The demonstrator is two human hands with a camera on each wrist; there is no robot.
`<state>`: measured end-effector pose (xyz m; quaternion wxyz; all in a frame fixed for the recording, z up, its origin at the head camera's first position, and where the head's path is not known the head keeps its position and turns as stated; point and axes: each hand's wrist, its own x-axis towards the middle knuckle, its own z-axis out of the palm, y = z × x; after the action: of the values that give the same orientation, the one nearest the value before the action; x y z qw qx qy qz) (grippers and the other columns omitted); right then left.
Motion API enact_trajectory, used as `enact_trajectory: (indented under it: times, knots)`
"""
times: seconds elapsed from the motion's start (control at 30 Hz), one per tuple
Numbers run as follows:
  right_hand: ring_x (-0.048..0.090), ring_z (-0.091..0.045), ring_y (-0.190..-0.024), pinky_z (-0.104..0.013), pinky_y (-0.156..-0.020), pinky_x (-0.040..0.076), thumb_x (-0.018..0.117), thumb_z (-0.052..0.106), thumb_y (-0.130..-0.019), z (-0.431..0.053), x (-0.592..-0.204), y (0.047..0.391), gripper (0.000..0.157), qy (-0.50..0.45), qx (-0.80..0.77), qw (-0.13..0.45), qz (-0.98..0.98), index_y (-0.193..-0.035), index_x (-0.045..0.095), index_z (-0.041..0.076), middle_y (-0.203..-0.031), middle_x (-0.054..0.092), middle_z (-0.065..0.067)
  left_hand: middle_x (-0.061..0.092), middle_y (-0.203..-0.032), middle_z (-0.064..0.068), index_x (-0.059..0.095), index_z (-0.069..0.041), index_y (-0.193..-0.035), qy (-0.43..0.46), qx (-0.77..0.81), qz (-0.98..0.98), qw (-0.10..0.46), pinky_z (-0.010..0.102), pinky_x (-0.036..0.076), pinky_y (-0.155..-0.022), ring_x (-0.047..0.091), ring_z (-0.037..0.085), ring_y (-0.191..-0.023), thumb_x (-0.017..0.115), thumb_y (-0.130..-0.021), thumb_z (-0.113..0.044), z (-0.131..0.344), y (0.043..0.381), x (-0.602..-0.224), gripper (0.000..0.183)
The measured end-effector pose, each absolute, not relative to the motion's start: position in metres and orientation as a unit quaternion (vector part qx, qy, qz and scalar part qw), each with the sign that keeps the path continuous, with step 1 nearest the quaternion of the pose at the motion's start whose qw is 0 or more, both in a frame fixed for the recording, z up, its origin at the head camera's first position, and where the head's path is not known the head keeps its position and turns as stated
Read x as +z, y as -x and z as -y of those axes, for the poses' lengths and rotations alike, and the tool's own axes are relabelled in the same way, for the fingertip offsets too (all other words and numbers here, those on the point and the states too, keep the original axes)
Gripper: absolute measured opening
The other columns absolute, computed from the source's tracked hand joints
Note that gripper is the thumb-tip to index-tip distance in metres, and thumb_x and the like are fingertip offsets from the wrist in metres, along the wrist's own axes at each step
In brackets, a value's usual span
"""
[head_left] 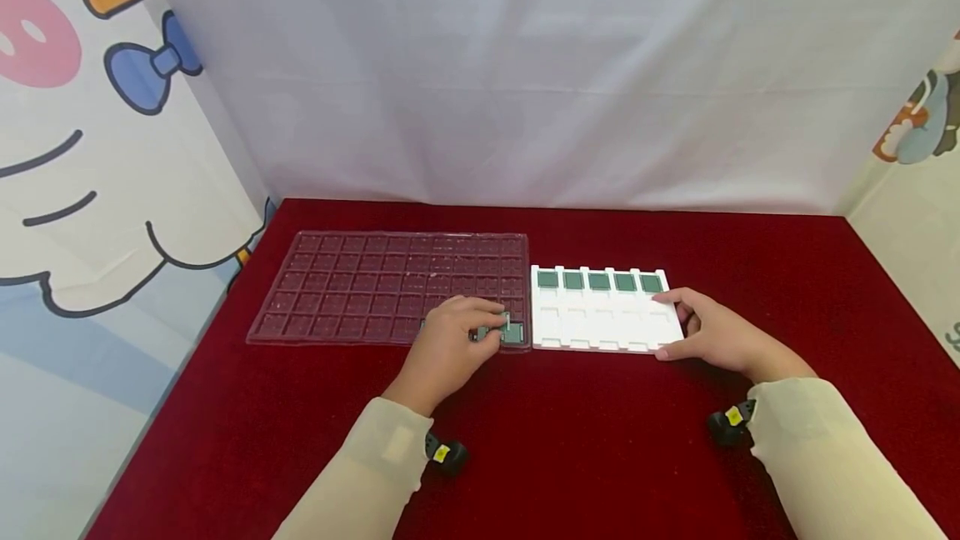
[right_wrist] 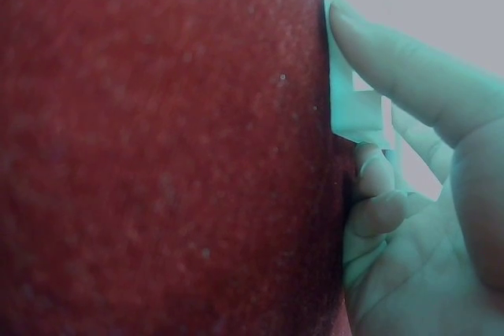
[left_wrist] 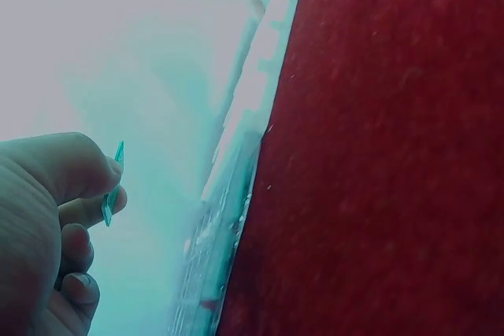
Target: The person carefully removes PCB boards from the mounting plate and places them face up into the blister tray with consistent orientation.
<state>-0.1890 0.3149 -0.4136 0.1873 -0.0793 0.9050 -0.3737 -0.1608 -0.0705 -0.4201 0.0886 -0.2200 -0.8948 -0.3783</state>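
Observation:
My left hand (head_left: 452, 338) pinches a small thin green board (left_wrist: 108, 210) between thumb and forefinger, above the near right corner of a clear plastic compartment tray (head_left: 360, 282). Another green board (head_left: 513, 333) lies in that corner, and more green shows partly hidden around the hand. My right hand (head_left: 716, 338) grips the right end of a white slotted tray (head_left: 600, 323), its thumb at the near corner. Green boards (head_left: 599, 281) fill the white tray's far row, one per slot. In the right wrist view the thumb (right_wrist: 378, 53) presses along the tray's edge.
Both trays lie side by side on a red cloth-covered table (head_left: 570, 440). A white curtain (head_left: 525, 73) hangs behind it. Printed cartoon panels (head_left: 90, 148) stand at the left and right sides. Most compartments of the clear tray hold nothing green.

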Motion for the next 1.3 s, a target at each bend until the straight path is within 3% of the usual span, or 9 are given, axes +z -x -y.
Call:
enact_trajectory:
  times: [0.17,0.4,0.6,0.83,1.3]
  knots:
    - [0.048,-0.025,-0.088,-0.029,-0.066,0.042,0.089,0.024,-0.082,-0.315,-0.414,0.189,0.089,0.078,-0.374,0.188,-0.905,-0.152,0.039,0.0,-0.111,0.052,-0.014,0.072,-0.124,-0.002,0.082,-0.012,-0.11,0.21,-0.378,0.897,0.093,0.042,0.052,-0.102,0.062,0.024,-0.12,0.074,-0.092,-0.009,0.077,0.16,-0.417,0.02]
    - [0.047,-0.025,-0.089,-0.029,-0.066,0.042,0.088,0.025,-0.082,-0.314,-0.414,0.189,0.09,0.072,-0.369,0.189,-0.907,-0.153,0.039,0.001,-0.111,0.052,-0.013,0.072,-0.125,-0.002,0.082,-0.011,-0.111,0.193,-0.381,0.899,0.098,0.043,0.054,-0.098,0.062,0.024,-0.121,0.075,-0.092,-0.008,0.089,0.159,-0.414,0.02]
    - [0.048,-0.025,-0.089,-0.03,-0.066,0.043,0.088,0.025,-0.082,-0.314,-0.413,0.189,0.09,0.072,-0.368,0.189,-0.907,-0.153,0.039,0.001,-0.111,0.052,-0.013,0.071,-0.127,-0.002,0.082,-0.011,-0.112,0.181,-0.375,0.904,0.098,0.047,0.05,-0.105,0.061,0.027,-0.123,0.074,-0.094,-0.01,0.101,0.16,-0.41,0.02]
    - [0.047,-0.026,-0.089,-0.03,-0.066,0.042,0.088,0.025,-0.082,-0.314,-0.413,0.189,0.09,0.072,-0.371,0.19,-0.906,-0.153,0.039,0.001,-0.111,0.052,-0.013,0.071,-0.127,-0.002,0.081,-0.011,-0.113,0.177,-0.378,0.904,0.093,0.04,0.058,-0.086,0.064,0.023,-0.115,0.073,-0.094,-0.01,0.112,0.162,-0.411,0.021]
    - [0.048,-0.025,-0.088,-0.029,-0.065,0.043,0.089,0.024,-0.082,-0.314,-0.414,0.189,0.09,0.074,-0.372,0.19,-0.906,-0.153,0.038,0.0,-0.111,0.053,-0.014,0.071,-0.128,0.001,0.081,-0.01,-0.115,0.158,-0.37,0.912,0.082,0.04,0.059,-0.084,0.066,0.022,-0.105,0.075,-0.093,-0.011,0.137,0.164,-0.41,0.022]
